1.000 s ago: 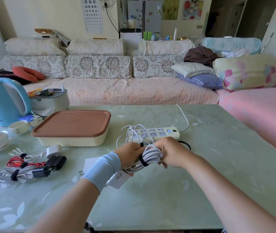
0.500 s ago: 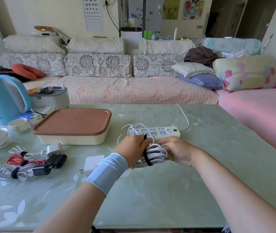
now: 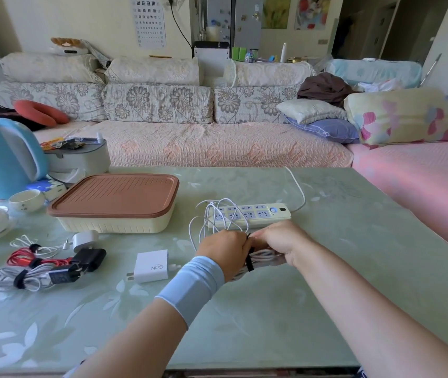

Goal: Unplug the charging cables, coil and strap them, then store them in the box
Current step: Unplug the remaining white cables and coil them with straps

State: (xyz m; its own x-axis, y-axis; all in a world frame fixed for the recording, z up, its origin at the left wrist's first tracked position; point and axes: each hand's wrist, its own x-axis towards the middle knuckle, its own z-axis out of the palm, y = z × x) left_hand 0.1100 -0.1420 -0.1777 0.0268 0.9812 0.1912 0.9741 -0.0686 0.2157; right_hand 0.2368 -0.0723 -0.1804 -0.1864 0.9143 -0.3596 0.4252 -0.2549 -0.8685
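Hands: our left hand (image 3: 224, 251) and right hand (image 3: 278, 241) meet knuckle to knuckle just above the desk (image 3: 244, 323), both closed around the same bundle.
Bundle: a coil of white charging cable (image 3: 263, 258) lies between the palms, its long axis running left to right, with a black strap (image 3: 249, 261) crossing it at the left hand's fingertips.
Loose end: white loops (image 3: 212, 214) trail from the coil toward the far edge; the white charger brick (image 3: 150, 266) rests just left of our left wrist.
Box: the cream plastic box with the brown ribbed lid (image 3: 114, 205) sits to the far left of the hands, lid on; we judge the left hand the nearer one.
Beyond: the cream power strip (image 3: 250, 214) lies just past the hands.
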